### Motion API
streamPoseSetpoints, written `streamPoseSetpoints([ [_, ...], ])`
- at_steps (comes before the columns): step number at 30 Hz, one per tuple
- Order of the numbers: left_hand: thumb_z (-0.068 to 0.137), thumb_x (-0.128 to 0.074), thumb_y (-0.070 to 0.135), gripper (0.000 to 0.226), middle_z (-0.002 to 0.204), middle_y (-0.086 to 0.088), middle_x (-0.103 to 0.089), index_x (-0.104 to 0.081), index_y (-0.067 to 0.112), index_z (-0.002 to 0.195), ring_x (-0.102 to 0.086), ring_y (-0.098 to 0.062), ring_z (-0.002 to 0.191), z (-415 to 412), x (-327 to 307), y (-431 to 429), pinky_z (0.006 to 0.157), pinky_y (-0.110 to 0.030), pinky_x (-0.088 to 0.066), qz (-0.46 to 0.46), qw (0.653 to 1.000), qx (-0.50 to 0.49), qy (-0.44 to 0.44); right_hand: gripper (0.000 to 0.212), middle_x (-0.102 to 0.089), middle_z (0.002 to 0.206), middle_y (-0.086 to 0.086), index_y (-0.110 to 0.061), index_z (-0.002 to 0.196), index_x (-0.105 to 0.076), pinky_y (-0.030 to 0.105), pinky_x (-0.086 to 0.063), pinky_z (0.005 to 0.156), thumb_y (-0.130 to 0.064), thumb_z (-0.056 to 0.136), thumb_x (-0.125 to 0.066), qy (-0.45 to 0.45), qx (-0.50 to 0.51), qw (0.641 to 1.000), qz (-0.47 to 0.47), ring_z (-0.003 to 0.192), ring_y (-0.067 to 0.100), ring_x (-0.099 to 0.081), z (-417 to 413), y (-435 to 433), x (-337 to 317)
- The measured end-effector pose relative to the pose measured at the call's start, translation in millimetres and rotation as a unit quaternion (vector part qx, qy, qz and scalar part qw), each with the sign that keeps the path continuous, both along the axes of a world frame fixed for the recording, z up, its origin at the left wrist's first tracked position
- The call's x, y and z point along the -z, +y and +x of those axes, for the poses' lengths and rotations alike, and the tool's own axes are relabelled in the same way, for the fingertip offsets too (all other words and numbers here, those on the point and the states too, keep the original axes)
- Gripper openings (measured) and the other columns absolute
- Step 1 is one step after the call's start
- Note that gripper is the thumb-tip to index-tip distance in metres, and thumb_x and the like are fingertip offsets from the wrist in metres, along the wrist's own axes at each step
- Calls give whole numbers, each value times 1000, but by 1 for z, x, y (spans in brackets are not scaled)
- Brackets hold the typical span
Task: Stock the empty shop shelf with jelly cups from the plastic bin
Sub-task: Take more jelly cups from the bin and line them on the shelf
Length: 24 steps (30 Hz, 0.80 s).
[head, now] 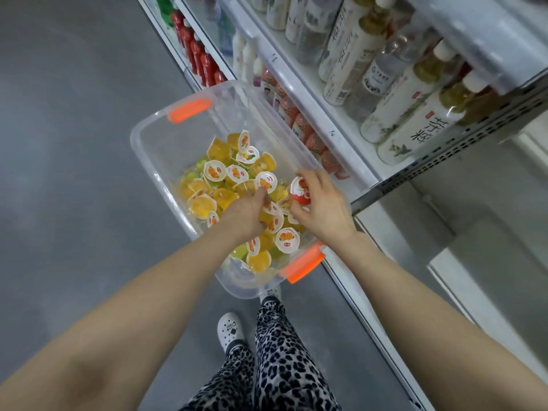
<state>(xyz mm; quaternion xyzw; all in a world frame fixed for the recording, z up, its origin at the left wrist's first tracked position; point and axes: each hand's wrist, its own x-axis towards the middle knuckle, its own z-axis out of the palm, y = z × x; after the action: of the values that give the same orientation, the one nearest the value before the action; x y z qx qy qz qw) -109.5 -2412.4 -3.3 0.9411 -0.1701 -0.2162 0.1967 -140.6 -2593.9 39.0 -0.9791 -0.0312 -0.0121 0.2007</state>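
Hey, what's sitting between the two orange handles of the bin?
Head view: a heap of jelly cups, with the left hand and right hand in among them.

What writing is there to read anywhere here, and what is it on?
No text reads clearly.
Tea bottle: large dark Chinese characters, sideways, not surely legible.
Jelly cup lids: red marks, too small.
Red-lidded cup in the right hand: blurred.
Clear bottle label: blurred.
White shoe badge: blurred.
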Motion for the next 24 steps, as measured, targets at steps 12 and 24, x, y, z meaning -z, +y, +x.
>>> streamPoseSetpoints([
  [12,75,-77,28,42,101,3,-65,-52,29,108,-63,-22,78,-34,-87,29,72,-41,-52,-230,967,-91,-62,49,-59,116,5,-15,124,-52,32,-45,83,-35,81,-67,-91,80,992,42,104,23,-57,-66,-14,-62],
  [24,77,-76,29,33,90,9,-67,-53,29,100,-66,-12,82,-81,-173,-67,76,-35,-54,-338,938,53,-50,33,-59,106,2,-16,115,-57,22,-35,80,-32,87,-64,-206,226,952,-24,99,20,-53,-181,-104,-154],
])
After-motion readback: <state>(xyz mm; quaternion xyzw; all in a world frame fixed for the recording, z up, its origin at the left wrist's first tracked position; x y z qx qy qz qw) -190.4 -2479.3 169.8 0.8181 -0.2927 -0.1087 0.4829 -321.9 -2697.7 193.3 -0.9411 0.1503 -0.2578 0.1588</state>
